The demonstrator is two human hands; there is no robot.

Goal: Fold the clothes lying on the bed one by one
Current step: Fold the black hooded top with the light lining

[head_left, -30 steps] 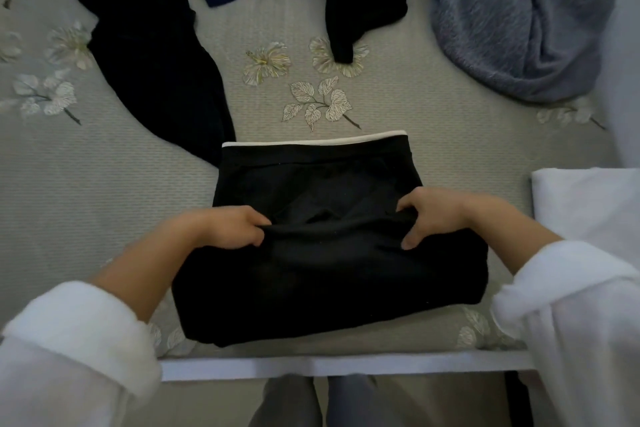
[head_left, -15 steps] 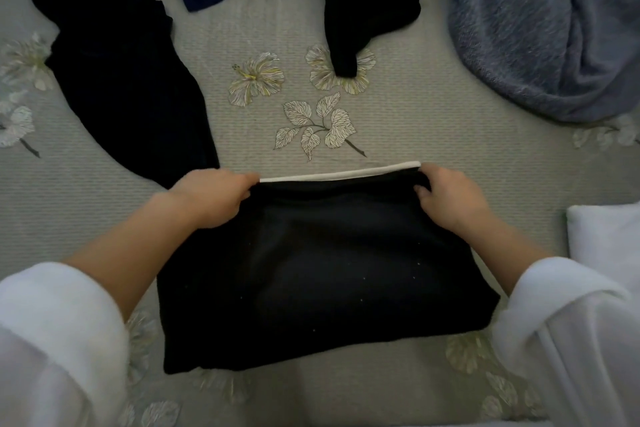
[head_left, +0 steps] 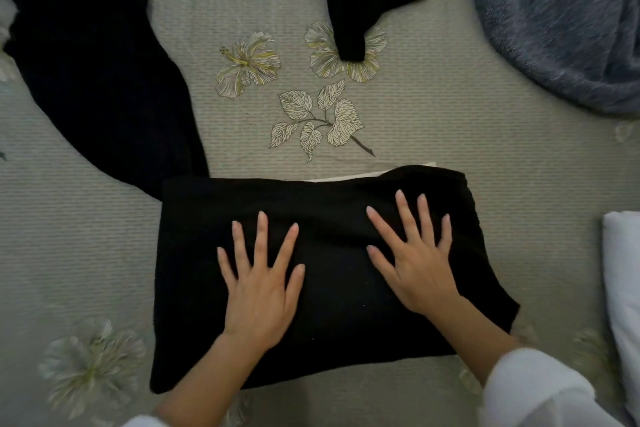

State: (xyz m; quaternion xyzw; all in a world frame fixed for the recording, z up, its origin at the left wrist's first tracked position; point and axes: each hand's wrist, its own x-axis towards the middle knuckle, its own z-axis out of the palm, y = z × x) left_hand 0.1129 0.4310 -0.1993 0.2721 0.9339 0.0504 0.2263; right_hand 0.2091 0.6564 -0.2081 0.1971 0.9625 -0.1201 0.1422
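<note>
With grip released, left hand (head_left: pixel 258 291) and right hand (head_left: pixel 415 263) now press flat on the folded black garment (head_left: pixel 332 308); fold likely complete.

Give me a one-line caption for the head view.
Left hand and right hand press flat on the folded black garment on the floral bedsheet.

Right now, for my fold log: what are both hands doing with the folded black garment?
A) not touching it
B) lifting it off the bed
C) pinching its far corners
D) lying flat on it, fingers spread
D: the left hand and right hand lie flat, fingers spread, on the folded black garment on the bed.
</note>
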